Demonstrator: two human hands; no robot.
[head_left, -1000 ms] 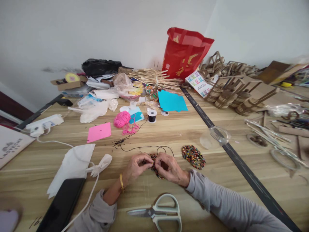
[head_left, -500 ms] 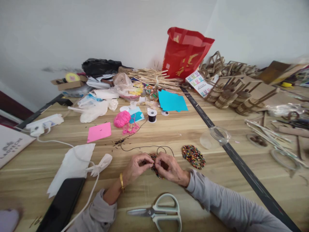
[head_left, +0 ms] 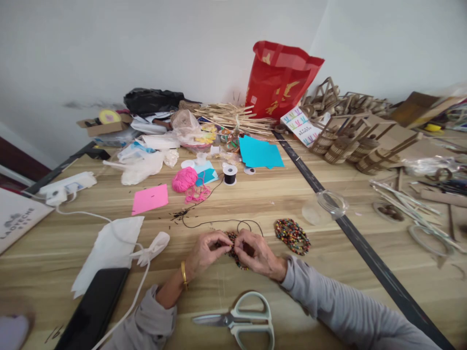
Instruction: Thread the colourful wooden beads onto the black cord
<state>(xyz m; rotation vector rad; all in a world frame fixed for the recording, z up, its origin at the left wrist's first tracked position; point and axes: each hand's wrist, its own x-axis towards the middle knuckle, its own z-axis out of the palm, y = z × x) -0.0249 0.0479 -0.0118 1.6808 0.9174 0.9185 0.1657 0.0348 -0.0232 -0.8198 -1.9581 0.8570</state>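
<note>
My left hand (head_left: 208,250), with a gold bracelet at the wrist, pinches the strand of small multicoloured beads (head_left: 241,264) between thumb and fingertips. Facing it, my right hand (head_left: 257,252) is pinched on the same strand, and the fingertips of both hands nearly meet. Part of the strand lies behind and below the fingers. Just beyond my hands a thin black cord (head_left: 215,222) loops over the table. A second pile of coloured beads (head_left: 292,236) rests to the right. White-handled scissors (head_left: 251,321) lie nearer the table's front, their blades pointing left.
A black phone (head_left: 95,306) and white paper (head_left: 113,248) lie at left, beside a white cable. Farther back are pink yarn (head_left: 184,180), a black thread spool (head_left: 229,175) and blue sheets (head_left: 260,152). Small baskets (head_left: 339,148) and clear tape rolls (head_left: 332,204) stand right.
</note>
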